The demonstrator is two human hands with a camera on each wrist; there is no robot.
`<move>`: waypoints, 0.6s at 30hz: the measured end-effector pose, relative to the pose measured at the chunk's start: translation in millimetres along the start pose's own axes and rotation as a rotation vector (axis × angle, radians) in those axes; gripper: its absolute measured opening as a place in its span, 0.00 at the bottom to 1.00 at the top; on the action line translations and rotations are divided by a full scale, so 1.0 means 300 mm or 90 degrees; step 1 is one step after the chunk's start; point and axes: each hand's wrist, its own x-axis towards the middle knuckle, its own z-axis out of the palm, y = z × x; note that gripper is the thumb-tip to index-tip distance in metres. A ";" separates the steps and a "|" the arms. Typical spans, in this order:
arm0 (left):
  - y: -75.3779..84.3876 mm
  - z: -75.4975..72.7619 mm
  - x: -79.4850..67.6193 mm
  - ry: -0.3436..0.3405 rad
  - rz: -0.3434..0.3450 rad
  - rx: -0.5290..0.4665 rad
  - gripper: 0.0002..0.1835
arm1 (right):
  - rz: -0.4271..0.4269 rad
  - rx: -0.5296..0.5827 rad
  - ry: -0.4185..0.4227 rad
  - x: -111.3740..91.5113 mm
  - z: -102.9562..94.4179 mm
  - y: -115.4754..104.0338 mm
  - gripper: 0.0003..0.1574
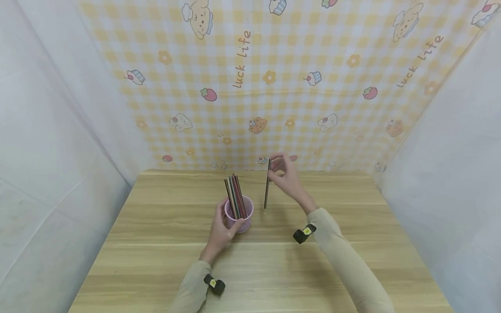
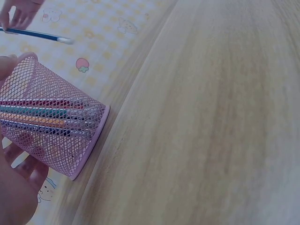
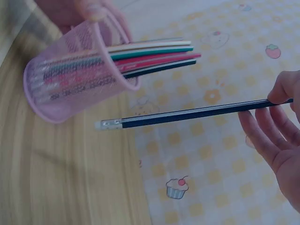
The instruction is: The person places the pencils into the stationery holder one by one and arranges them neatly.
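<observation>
My left hand [image 1: 221,226] grips a pink mesh pen cup [image 2: 61,79] around its side, on the wooden table. Several pencils [image 3: 159,57] in red, green, dark and pale colours lean inside the cup, their upper ends sticking out over the rim. To the right of the cup, my right hand [image 1: 287,176] pinches a dark striped pencil [image 3: 187,114] near its upper end. That pencil hangs nearly upright, with its metal band and white eraser [image 3: 108,124] pointing down, apart from the cup.
The wooden table [image 1: 156,261] ends at a yellow checked cloth [image 1: 289,100] hung behind it. White sheets [image 1: 51,130] stand at the left and right sides. A small black device [image 1: 303,234] is strapped at each wrist.
</observation>
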 end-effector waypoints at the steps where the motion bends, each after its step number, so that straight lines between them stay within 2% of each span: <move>1: 0.016 -0.004 0.000 -0.004 0.000 0.002 0.44 | -0.006 0.017 0.011 0.002 -0.001 -0.016 0.29; 4: 0.046 -0.012 -0.001 -0.012 0.000 0.007 0.44 | -0.027 0.076 0.041 0.006 -0.004 -0.087 0.27; 9: 0.054 -0.013 -0.003 -0.006 0.005 0.002 0.44 | -0.056 0.154 0.094 0.015 0.008 -0.172 0.26; 14: 0.046 -0.009 -0.005 0.006 0.018 -0.003 0.43 | -0.060 0.187 0.137 0.036 0.040 -0.158 0.28; 18: 0.039 -0.006 -0.004 0.003 0.012 -0.004 0.43 | -0.070 0.200 0.155 0.049 0.077 -0.129 0.28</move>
